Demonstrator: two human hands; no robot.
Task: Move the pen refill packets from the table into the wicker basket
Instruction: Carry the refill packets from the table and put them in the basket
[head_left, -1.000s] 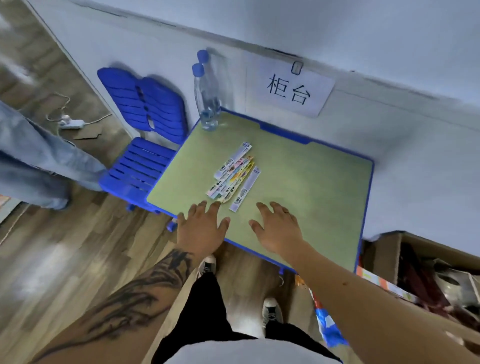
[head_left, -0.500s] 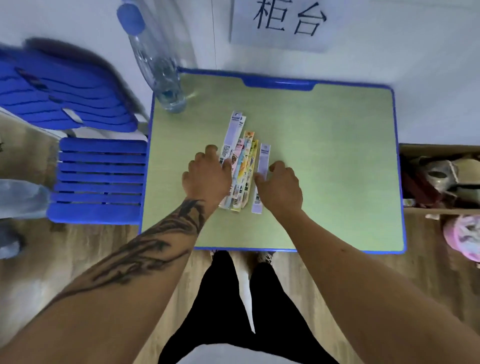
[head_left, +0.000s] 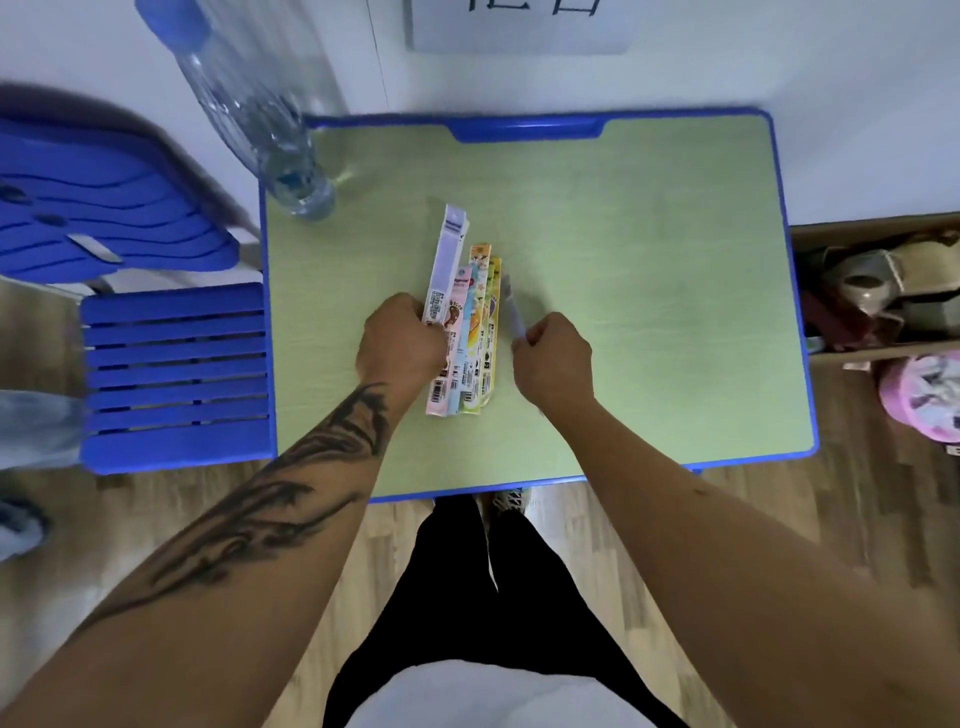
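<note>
Several long, narrow pen refill packets (head_left: 470, 332) lie bunched side by side on the green table (head_left: 649, 291). My left hand (head_left: 402, 345) grips the white packet (head_left: 444, 265) at the left of the bunch, fingers curled round it. My right hand (head_left: 553, 364) pinches a thin pale packet (head_left: 511, 306) at the right side and tilts it up off the tabletop. The pink, blue, orange and yellow packets lie between the two hands. No wicker basket is plainly seen.
A clear water bottle (head_left: 260, 114) with a blue cap stands at the table's far left corner. A blue slatted chair (head_left: 171, 374) sits left of the table. A cardboard box (head_left: 883, 291) of odds and ends is on the right, and a pink object (head_left: 924, 395) lies on the floor.
Both hands went from resting flat at the near edge to the packets; now the left fingers curl round the white packet and the right hand lifts the rightmost one. The camera has moved over the table.
</note>
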